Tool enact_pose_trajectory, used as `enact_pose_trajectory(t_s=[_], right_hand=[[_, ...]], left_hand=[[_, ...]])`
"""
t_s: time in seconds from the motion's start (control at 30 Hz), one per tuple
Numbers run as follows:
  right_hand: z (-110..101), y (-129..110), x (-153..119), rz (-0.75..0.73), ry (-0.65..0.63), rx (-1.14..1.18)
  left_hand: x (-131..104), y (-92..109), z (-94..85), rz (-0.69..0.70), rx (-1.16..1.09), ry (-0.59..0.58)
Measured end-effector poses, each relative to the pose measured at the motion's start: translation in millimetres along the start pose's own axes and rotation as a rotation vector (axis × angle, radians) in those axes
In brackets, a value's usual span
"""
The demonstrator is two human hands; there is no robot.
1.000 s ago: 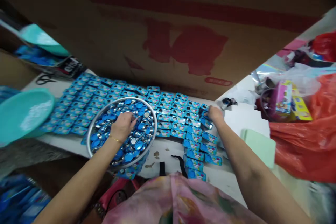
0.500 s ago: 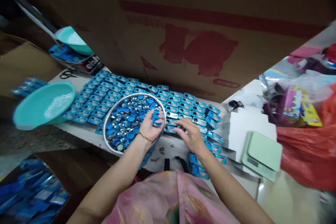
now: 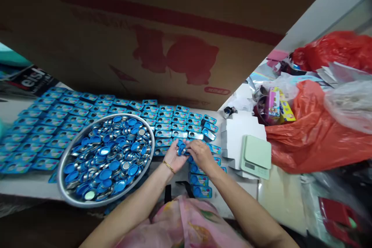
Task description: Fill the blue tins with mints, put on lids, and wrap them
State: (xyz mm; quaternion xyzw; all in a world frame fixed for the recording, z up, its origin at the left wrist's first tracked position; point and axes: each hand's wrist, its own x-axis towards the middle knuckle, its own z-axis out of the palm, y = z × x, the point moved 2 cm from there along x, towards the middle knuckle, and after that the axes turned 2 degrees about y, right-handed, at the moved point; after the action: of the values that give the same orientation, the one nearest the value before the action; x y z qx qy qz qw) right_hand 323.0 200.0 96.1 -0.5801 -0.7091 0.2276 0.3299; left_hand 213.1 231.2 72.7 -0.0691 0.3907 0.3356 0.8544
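Note:
In my left hand [image 3: 174,161], palm up with curled fingers, lie several round blue caps [image 3: 181,148]. The fingers of my right hand [image 3: 202,155] pinch at one of these caps, over the near rows of small blue tins [image 3: 163,142]. Most of those tins show a dark round hole in the top. Near my front, tins with blue round caps in their tops [image 3: 202,192] stand in a column, partly under my right wrist. To the left is a large metal bowl [image 3: 64,193] heaped with loose blue and silver caps [image 3: 106,173].
A big cardboard box [image 3: 162,11] walls off the back of the table. On the right are white card pieces [image 3: 236,128], a pale green kitchen scale [image 3: 257,153] and an orange-red plastic bag [image 3: 314,139]. More tins [image 3: 46,141] fill the left side.
My view has swung right. My left hand has moved from over the bowl to beside the tins, and my right hand has come together with it at the caps.

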Motion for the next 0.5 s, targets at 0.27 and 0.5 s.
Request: enact_pose_trajectory(t_s=[0.27,0.5], right_hand=[[-35,75,43,0.261,-0.083,0.147],[-52,161,118,0.571,-0.105,-0.503]], left_hand=[[34,5,-9.2,0.046,0.028,-0.057],[29,5,-28.7,0.076,0.231,0.019]])
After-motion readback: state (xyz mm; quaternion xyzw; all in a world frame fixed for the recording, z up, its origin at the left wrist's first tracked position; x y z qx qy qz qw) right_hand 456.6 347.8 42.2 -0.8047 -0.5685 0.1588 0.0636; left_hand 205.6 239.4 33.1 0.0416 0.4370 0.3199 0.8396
